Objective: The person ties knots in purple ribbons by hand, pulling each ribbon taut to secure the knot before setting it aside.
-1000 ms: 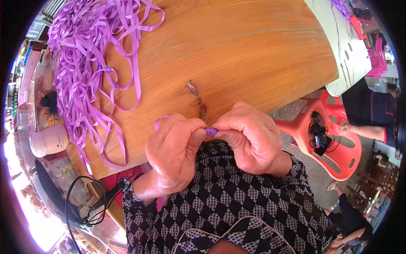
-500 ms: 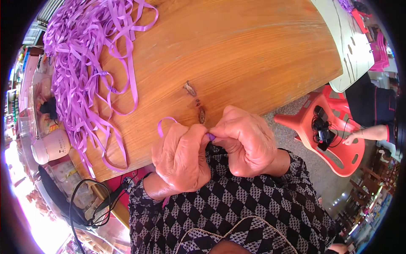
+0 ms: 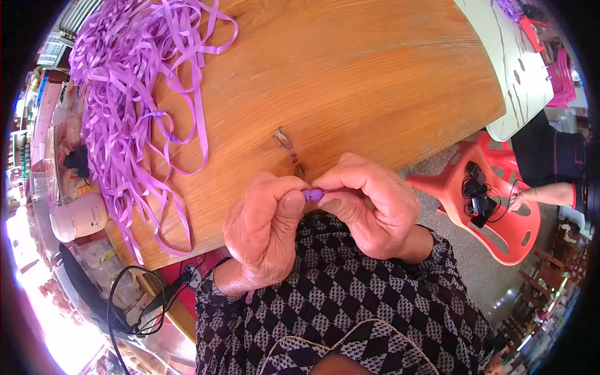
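A: Wooden tabletop (image 3: 375,81), orange-brown, dark knot mark just beyond the hands. Busy cluttered stall-like space around it.

B: Hands?

A: Both at the near edge of the tabletop, knuckles together. Left hand (image 3: 265,228) and right hand (image 3: 365,206) each closed in a pinch on one small purple ribbon piece (image 3: 312,195). Only a short bit shows between the thumbs; the rest is hidden inside the grip.

B: So each grip is closed on it?

A: Yes, thumb against fingers on both sides, ribbon piece squeezed between. Hands touching each other at the fingertips.

B: Anything else purple?

A: Big loose pile of purple ribbon strips (image 3: 125,94), far left of the grip and further out on the tabletop, some loops trailing over the left edge. Well apart from the hands.

B: Below the grip?

A: Person's black-and-white diamond-patterned sleeves and top (image 3: 350,319), directly under the hands.

B: Right of the grip?

A: Red plastic stool (image 3: 500,219) on the floor, black small items and a cable on its seat. Another person's hand (image 3: 522,199) reaching toward it from the right edge. White table (image 3: 531,69) beyond that, upper right.

B: Left of the grip?

A: Pale pink-white jar (image 3: 78,215) beside the tabletop's edge, black cables (image 3: 134,300) lower down. Details there blurry.
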The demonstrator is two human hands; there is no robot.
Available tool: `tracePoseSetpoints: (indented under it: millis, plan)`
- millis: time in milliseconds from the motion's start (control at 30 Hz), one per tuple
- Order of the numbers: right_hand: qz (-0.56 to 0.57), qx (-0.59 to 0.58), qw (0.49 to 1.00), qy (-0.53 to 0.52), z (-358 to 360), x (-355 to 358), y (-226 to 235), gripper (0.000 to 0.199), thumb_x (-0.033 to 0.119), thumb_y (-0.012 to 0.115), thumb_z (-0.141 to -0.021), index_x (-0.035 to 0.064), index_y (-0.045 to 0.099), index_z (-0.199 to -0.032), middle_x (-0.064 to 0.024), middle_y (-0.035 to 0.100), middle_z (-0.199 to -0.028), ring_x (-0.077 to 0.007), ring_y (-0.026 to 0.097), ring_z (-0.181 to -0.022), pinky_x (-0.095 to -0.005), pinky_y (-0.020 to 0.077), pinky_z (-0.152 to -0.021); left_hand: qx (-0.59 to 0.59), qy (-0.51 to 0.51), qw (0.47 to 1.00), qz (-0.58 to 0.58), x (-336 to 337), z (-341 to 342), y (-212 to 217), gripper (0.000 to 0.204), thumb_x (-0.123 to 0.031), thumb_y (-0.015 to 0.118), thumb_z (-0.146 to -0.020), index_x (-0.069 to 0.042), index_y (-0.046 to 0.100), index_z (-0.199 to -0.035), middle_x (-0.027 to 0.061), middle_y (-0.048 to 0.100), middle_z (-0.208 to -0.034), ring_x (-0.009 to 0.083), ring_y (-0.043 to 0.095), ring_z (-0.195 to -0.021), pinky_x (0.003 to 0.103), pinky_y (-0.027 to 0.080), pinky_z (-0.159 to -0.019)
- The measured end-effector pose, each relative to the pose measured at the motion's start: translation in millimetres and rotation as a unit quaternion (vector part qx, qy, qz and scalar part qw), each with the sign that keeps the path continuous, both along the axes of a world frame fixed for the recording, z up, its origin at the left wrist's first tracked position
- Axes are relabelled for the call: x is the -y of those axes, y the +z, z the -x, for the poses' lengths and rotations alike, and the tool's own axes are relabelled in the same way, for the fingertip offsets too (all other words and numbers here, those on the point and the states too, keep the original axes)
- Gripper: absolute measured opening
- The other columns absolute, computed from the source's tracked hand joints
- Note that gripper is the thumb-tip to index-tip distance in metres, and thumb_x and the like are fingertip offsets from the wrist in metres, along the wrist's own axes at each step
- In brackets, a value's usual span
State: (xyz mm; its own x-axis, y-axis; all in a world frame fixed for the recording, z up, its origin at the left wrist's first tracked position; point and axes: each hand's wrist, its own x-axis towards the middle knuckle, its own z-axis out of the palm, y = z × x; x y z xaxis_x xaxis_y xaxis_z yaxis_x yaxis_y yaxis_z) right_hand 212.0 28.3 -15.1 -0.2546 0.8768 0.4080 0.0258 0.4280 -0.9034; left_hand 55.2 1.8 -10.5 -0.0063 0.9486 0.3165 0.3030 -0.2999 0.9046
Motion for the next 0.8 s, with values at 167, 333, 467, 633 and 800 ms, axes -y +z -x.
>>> tracePoseSetpoints:
  millis: [167,333,467,633,800]
  plan:
    - [-0.081,0.023,0.996,0.003,-2.3,-1.6,-3.7,0.015,0.001,0.068,-0.082,-0.0060,0.059,-0.093,-0.0123,0.062,-0.072,-0.0195,0.057,-0.057,-0.0276,0.0418,-0.049,-0.055,-0.023,0.998,0.011,1.7,4.7,0.8,0.008,-0.009,0.060,-0.090,-0.001,0.062,-0.090,0.0102,0.057,-0.071,0.0247,0.055,-0.059,0.033,0.042,-0.051]
    - [-0.082,0.037,0.996,-0.013,1.0,3.7,-6.2,0.014,0.000,0.067,-0.082,-0.0050,0.059,-0.091,-0.0107,0.060,-0.071,-0.0204,0.054,-0.054,-0.0288,0.0403,-0.047,-0.148,0.008,0.988,-0.043,2.9,1.5,-1.9,0.005,-0.008,0.060,-0.089,-0.002,0.061,-0.090,0.0097,0.053,-0.068,0.0267,0.052,-0.056,0.036,0.038,-0.048]
    - [-0.161,0.045,0.986,-0.025,-0.5,2.3,-11.8,0.016,-0.003,0.068,-0.080,-0.0048,0.058,-0.092,-0.0110,0.060,-0.072,-0.0223,0.053,-0.052,-0.0304,0.0387,-0.045,-0.187,0.002,0.976,-0.115,-0.5,-1.5,-7.2,0.004,-0.005,0.062,-0.086,-0.001,0.060,-0.088,0.0097,0.051,-0.067,0.0268,0.049,-0.053,0.036,0.035,-0.044]
    - [-0.172,0.051,0.984,-0.017,-0.6,1.7,-19.9,0.022,-0.007,0.069,-0.076,-0.0051,0.057,-0.094,-0.0121,0.060,-0.073,-0.0230,0.052,-0.053,-0.0314,0.0382,-0.044,-0.253,0.007,0.955,-0.152,-0.6,-1.5,-6.2,0.013,0.002,0.065,-0.078,0.001,0.060,-0.089,0.0087,0.048,-0.066,0.0258,0.048,-0.051,0.035,0.034,-0.043]
    - [-0.162,0.036,0.986,-0.032,2.4,-1.4,-20.8,0.021,-0.007,0.069,-0.076,-0.0053,0.057,-0.094,-0.0125,0.061,-0.073,-0.0231,0.053,-0.053,-0.0311,0.0387,-0.045,-0.243,-0.005,0.957,-0.157,-6.5,-2.6,-6.5,0.013,0.003,0.065,-0.077,0.002,0.060,-0.089,0.0088,0.050,-0.066,0.0242,0.049,-0.053,0.034,0.036,-0.044]
